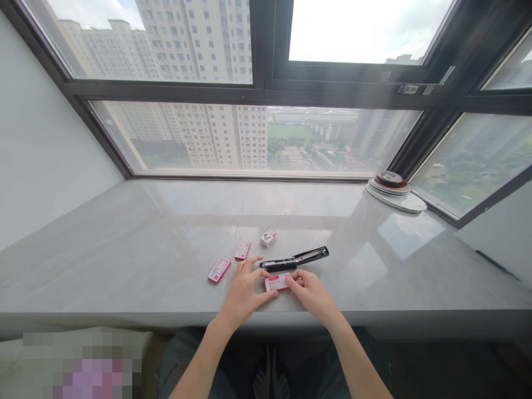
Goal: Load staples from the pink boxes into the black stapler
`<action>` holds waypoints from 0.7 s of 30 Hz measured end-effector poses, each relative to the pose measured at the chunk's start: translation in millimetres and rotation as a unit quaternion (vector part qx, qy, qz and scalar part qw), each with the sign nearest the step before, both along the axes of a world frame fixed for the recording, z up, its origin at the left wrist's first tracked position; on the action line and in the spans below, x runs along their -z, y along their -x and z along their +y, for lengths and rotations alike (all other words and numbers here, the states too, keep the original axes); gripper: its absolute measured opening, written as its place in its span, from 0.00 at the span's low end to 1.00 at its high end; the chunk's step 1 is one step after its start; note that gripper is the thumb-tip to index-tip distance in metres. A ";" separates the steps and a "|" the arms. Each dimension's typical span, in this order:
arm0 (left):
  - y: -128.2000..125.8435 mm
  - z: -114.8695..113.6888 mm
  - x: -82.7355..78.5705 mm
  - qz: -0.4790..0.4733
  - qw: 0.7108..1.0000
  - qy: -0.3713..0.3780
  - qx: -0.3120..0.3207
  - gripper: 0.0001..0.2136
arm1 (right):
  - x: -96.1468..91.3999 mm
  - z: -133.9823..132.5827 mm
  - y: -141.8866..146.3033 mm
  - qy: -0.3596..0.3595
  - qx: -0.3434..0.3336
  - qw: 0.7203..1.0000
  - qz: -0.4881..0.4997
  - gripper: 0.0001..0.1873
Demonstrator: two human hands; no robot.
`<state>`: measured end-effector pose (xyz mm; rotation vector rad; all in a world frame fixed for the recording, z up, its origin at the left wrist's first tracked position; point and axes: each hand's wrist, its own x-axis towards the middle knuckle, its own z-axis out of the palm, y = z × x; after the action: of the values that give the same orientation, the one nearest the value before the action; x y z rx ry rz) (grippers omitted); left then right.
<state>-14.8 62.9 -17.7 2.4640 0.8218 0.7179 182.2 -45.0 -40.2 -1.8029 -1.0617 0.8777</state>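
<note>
A small red-and-white staple box (275, 282) lies near the front of the stone sill, between my two hands. My left hand (245, 288) holds its left end, thumb along the near edge and index finger at the far edge. The box's right end is pinched between the thumb and fingers of my right hand (310, 291). Just beyond the box, a black stapler (295, 260) lies opened out, its metal inner parts showing. Two similar flat boxes, one nearer (219, 271) and one farther (243, 250), lie to the left. A little white-and-red carton (268, 238) stands behind the stapler.
Stacked plates (393, 191) stand in the far right corner of the sill (124, 260). Dark-framed windows (257, 94) rise behind it, and a white wall (45, 144) bounds the left. The sill's front edge (103, 313) runs just above my legs.
</note>
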 end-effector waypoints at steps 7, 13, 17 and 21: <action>11.2 3.9 -3.1 0.000 1.000 -0.001 0.017 0.19 | -26.1 -18.9 -26.6 0.025 0.053 0.985 -0.164 0.16; 4.0 -0.7 -3.2 0.011 1.000 -0.018 0.002 0.20 | -48.1 6.9 5.6 -0.049 -0.004 0.980 -0.192 0.15; 3.5 -0.2 -5.3 0.012 1.000 -0.012 0.007 0.18 | -40.2 29.0 27.8 -0.066 -0.015 0.984 -0.165 0.12; 3.6 0.7 -7.0 0.008 1.000 -0.005 0.015 0.18 | -36.5 37.7 38.1 -0.063 0.015 0.985 -0.160 0.11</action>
<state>-18.4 63.5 -10.7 2.4894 0.7876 0.6946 144.1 -7.3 -3.7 -1.8857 -1.2573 0.4997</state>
